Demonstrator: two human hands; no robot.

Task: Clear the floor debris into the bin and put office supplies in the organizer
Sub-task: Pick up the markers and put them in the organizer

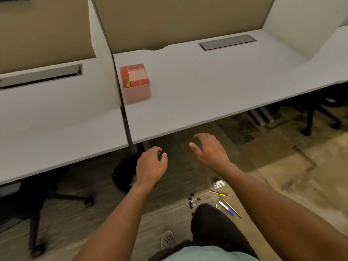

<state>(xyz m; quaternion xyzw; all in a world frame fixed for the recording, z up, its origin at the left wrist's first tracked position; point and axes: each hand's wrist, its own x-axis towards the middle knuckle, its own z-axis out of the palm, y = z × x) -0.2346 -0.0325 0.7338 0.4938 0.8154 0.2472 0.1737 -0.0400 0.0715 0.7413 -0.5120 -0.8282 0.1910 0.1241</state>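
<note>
A pink organizer (136, 82) with several compartments stands on the white desk (207, 87) near its left edge. A black bin (123, 171) sits on the floor under the desk's front edge. My left hand (151, 164) hovers over the bin with fingers curled; whether it holds anything is hidden. To its right, my right hand (209, 150) is raised with fingers spread and nothing in it. On the carpet near my knee lie black binder clips (192, 199), a yellow-tipped pen (217, 193), a blue-capped pen (227, 208), a thin stick (232, 208) and a small white staple remover (218, 184).
A second white desk (56, 119) adjoins on the left, behind a divider panel. Black office chair bases stand at the lower left (43, 200) and far right (320, 113). My knee (211, 219) and grey shoe (167, 239) are on the carpet.
</note>
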